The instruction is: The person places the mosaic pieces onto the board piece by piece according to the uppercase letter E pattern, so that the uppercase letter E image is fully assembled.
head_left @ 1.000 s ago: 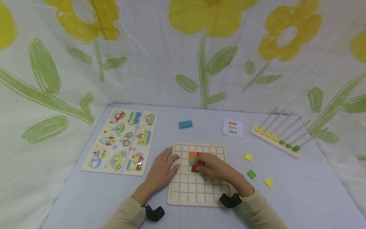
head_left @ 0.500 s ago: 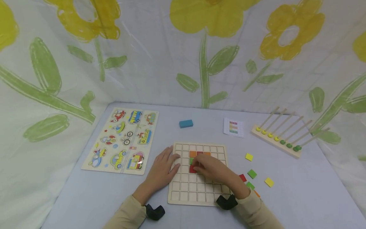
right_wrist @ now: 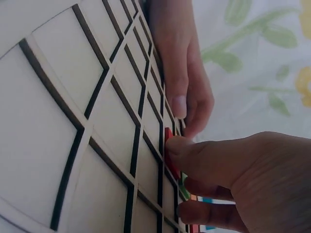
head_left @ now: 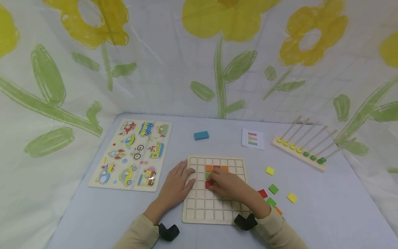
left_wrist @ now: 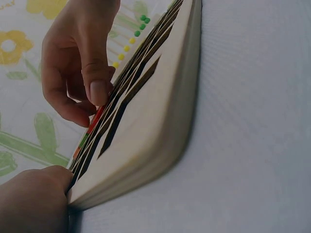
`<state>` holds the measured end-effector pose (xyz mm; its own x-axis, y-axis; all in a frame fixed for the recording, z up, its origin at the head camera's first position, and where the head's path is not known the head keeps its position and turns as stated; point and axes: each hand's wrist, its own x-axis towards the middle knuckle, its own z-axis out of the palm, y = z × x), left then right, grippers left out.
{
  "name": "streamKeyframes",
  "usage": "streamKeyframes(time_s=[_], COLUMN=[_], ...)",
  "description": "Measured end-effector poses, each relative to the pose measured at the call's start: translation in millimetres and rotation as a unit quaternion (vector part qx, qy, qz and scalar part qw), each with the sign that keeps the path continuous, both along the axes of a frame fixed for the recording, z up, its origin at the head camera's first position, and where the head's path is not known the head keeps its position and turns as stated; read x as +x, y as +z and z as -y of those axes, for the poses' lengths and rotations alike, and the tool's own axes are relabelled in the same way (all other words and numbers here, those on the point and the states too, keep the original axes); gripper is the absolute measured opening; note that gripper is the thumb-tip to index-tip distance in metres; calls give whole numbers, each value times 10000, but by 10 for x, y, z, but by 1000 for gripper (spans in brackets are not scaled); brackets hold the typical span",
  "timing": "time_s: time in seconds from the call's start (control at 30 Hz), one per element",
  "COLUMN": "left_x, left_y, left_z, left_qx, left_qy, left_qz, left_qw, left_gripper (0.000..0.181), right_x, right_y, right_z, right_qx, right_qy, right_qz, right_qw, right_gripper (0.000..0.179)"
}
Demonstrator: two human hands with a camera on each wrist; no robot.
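Observation:
A pale wooden grid board (head_left: 205, 214) lies in front of me. My left hand (head_left: 176, 184) rests on its left edge with the fingers extended. Over the middle of the grid, my right hand (head_left: 231, 185) has its fingers bent and its thumb on a red tile (head_left: 208, 185). In the right wrist view that red tile (right_wrist: 170, 153) sits at a grid cell under the thumb tip. A green tile (head_left: 207, 176) lies just above it, partly covered by the fingers. The row above holds an orange tile (head_left: 209, 168), a red tile (head_left: 216, 167) and another orange tile (head_left: 224, 168).
Loose yellow (head_left: 269, 170), green (head_left: 273, 188), red (head_left: 262, 193) and orange tiles (head_left: 278, 210) lie right of the board. A pattern card (head_left: 253, 139), a blue block (head_left: 201, 135) and a pegged bead rack (head_left: 298, 154) stand behind. A vehicle puzzle (head_left: 130, 155) lies left.
The red tile has gone from tilted in my right fingers to lined up with a cell. My right forearm shifted left, uncovering loose red and orange tiles. My left hand stayed put.

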<state>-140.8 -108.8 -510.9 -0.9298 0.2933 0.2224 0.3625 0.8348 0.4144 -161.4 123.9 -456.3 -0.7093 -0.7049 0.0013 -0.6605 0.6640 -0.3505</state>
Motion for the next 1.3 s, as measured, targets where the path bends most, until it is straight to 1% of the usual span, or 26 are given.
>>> streamKeyframes(time_s=[0.07, 0.1, 0.2, 0.3, 0.33, 0.4, 0.53, 0.6, 0.67, 0.73, 0.83, 0.93, 1.03, 1.1, 1.23, 1.3], left_x=[-1, -3, -7, -2, 0, 14, 16, 12, 8, 8, 10, 5, 4, 11, 19, 17], left_y=[1, 3, 2, -1, -2, -8, -8, -6, -9, -13, -32, -50, -63, -66, -58, -50], left_z=[5, 6, 7, -1, -4, -10, -13, -10, -5, 1, 8, 16, 15, 14, 18, 24], left_qx=[-11, -14, -6, -22, -21, -20, 4, 11, 4, -4, -4, -11, 0, 13, 42, 48], left_qy=[5, 4, 7, 36, 48, 75, 78, 58, 29, -22, -106, -202, -281, -343, -390, -391], left_qz=[-24, -32, -49, -17, -6, 28, 40, 44, 82, 121, 84, -73, -187, -225, -181, -136], left_qw=[10000, 10000, 10000, 10000, 10000, 10000, 10000, 10000, 10000, 9999, 9999, 9998, 9994, 9992, 9991, 9991], left_gripper=[38, 38, 37, 38, 37, 38, 40, 44, 49, 53, 57, 57, 55, 53, 49, 48], right_x=[-2, -4, -30, -75, -94, -130, -198, -220, -238, -250, -260, -272, -284, -288, -289, -287], right_y=[14, 30, 86, 168, 182, 213, 186, 146, 96, 46, -15, -48, -65, -70, -62, -44], right_z=[-14, -29, -177, -470, -598, -856, -1340, -1515, -1636, -1709, -1764, -1780, -1782, -1773, -1719, -1671], right_qx=[4, 28, -12, -133, -180, -138, 155, 334, 455, 472, 334, 171, 135, 99, -87, -215], right_qy=[-7, -84, -423, -916, -1110, -1547, -2373, -2573, -2669, -2680, -2632, -2519, -2429, -2482, -2738, -2773], right_qz=[4, 33, -4, -104, -114, 21, 334, 410, 481, 519, 479, 282, 145, 252, 688, 771], right_qw=[10000, 10000, 9991, 9956, 9936, 9879, 9707, 9649, 9614, 9609, 9630, 9672, 9698, 9683, 9593, 9575], right_gripper=[20, 21, 24, 25, 25, 27, 38, 44, 50, 52, 44, 34, 30, 31, 37, 38])
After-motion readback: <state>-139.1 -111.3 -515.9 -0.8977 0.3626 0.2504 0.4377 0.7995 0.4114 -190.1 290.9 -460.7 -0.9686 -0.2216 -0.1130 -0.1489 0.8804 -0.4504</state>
